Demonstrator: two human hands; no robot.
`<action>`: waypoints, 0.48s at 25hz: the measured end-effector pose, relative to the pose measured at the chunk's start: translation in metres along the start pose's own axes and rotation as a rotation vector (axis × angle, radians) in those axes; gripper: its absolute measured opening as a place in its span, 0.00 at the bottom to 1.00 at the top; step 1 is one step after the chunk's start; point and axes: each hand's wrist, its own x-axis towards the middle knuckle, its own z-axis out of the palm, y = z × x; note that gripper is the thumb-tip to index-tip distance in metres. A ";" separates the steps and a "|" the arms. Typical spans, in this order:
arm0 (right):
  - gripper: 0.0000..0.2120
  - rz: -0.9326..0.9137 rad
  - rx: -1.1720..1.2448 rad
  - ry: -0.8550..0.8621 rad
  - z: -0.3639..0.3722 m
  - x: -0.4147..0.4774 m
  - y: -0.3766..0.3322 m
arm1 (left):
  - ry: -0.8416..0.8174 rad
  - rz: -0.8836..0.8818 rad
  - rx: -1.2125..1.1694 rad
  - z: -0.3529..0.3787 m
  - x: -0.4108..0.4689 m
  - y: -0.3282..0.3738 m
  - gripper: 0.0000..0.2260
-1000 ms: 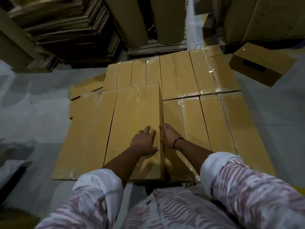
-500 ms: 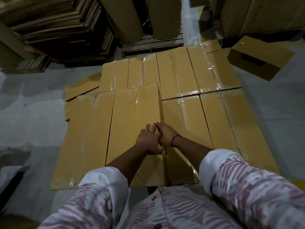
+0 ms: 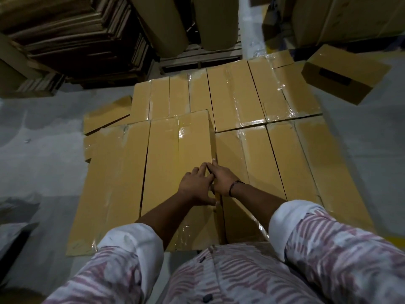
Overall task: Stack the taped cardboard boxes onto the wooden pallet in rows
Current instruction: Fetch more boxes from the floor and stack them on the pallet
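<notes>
Contact sits along one seam: the long tan cardboard box sealed with clear tape (image 3: 175, 154) lies on the upper layer of the stack, its long axis running straight away from the person, and both hands meet at its right long edge. The left hand (image 3: 195, 187) rests flat on the box's top near that edge, fingers relaxed and spread, gripping nothing. The right hand (image 3: 222, 179) lies just beside it. Its straight fingers point away along the edge and touch the box's right side wall, above the lower tan taped box (image 3: 252, 163) that sits one step down; it too clasps nothing. So the box lies under the left fingers and to the left of the right fingers, with both hands about equally near, on the near half of its length. A narrow dark gap shows between this box and the tan neighbour box on its left (image 3: 118, 172), so the step in hand looks like squaring it up, probably with a leftward push from the right hand. The wooden pallet is hidden beneath the boxes.
</notes>
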 end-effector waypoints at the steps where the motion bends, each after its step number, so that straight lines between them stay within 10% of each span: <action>1: 0.43 -0.005 0.002 -0.002 0.000 0.000 -0.001 | 0.001 0.000 0.003 0.000 -0.001 -0.001 0.47; 12: 0.42 -0.012 -0.009 -0.005 -0.002 -0.002 -0.003 | 0.016 -0.010 0.013 0.002 -0.004 0.000 0.48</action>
